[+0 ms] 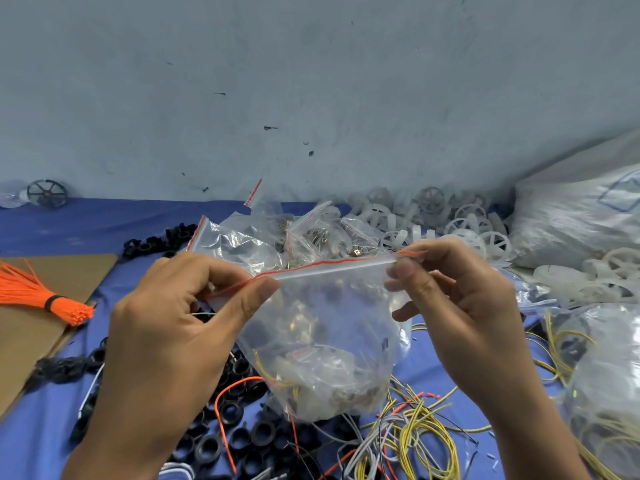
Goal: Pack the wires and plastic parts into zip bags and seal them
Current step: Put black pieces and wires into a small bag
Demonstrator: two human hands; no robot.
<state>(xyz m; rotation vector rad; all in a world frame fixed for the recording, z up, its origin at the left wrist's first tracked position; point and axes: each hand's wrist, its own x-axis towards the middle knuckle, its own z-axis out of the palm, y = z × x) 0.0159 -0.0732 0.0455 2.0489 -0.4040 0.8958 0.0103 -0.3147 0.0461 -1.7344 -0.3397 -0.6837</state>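
I hold a clear zip bag [325, 344] with a red strip along its top, lifted above the blue table. My left hand [166, 327] pinches the left end of the zip strip, and my right hand [460, 306] pinches the right end. Wires and pale plastic parts lie in the bag's bottom. Loose yellow, grey and orange wires [412, 431] lie under it, beside black plastic rings [239, 434].
Several filled zip bags [277, 237] are heaped behind, with white plastic wheels [460, 226] and a large white sack [581, 216] at right. An orange wire bundle [38, 296] rests on cardboard [31, 344] at left. Another bag of wires [609, 382] lies at the right edge.
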